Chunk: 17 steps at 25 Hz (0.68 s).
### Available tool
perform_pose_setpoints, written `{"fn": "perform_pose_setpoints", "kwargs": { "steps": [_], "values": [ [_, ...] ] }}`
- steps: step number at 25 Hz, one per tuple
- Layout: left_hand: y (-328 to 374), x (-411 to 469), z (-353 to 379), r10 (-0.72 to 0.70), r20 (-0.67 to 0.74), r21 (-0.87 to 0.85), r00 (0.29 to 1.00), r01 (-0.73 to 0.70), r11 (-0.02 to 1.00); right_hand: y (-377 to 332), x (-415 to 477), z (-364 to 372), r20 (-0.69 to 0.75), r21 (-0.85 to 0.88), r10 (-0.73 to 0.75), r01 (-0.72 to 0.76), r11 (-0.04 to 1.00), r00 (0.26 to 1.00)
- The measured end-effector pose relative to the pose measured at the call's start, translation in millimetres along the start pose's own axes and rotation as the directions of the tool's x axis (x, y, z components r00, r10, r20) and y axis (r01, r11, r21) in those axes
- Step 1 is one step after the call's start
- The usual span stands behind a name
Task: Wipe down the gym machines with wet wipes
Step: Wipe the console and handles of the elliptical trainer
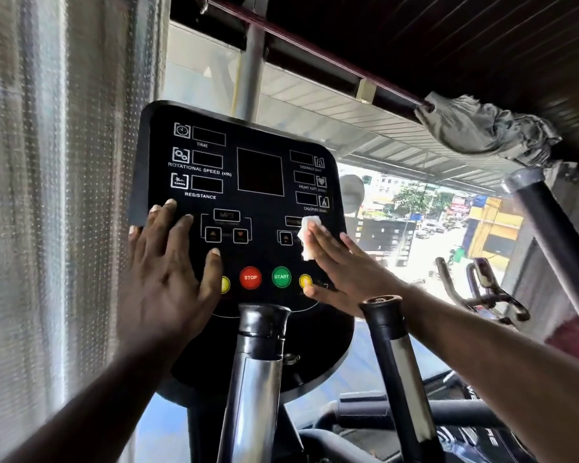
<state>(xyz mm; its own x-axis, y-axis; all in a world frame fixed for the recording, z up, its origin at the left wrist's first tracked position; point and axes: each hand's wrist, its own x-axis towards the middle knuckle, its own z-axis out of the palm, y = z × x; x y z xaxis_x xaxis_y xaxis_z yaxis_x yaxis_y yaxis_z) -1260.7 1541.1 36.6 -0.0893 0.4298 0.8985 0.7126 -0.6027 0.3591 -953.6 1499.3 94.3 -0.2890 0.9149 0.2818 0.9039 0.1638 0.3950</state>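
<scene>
A black console panel (258,152) of a gym machine fills the centre, with display windows, arrow keys and red STOP, green START and yellow buttons. My left hand (168,272) lies flat with spread fingers on the panel's lower left, its outer fingers at the left edge. My right hand (345,265) presses a small white wet wipe (308,237) against the panel's right side with straight fingers, just under the CALORIES label. Most of the wipe is hidden beneath my fingers.
Two chrome and black handlebar posts (261,362) (391,355) rise in front of the console. A translucent curtain (57,195) hangs at the left. A grey cloth bundle (482,128) sits on a rail at upper right. Another machine's handles (482,289) stand at right by the open window.
</scene>
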Motion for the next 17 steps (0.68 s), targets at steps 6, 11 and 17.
{"fn": "perform_pose_setpoints", "kwargs": {
  "steps": [6, 11, 17],
  "values": [
    [-3, -5, -1, 0.054, 0.041, 0.029, 0.998, -0.055, 0.998, 9, 67, -33, -0.055, 0.34, 0.366, -0.327, 0.882, 0.929],
    [0, -3, -1, 0.007, 0.063, -0.004, 0.998, -0.007, 1.0, -5, 44, -19, -0.043, 0.075, 0.102, -0.099, 0.992, 0.994],
    [0, -4, -2, -0.011, 0.053, -0.054, 0.999, 0.014, 0.998, 8, 105, -77, 0.109, 0.38, 0.418, -0.426, 0.821, 0.902]
  ]
}}
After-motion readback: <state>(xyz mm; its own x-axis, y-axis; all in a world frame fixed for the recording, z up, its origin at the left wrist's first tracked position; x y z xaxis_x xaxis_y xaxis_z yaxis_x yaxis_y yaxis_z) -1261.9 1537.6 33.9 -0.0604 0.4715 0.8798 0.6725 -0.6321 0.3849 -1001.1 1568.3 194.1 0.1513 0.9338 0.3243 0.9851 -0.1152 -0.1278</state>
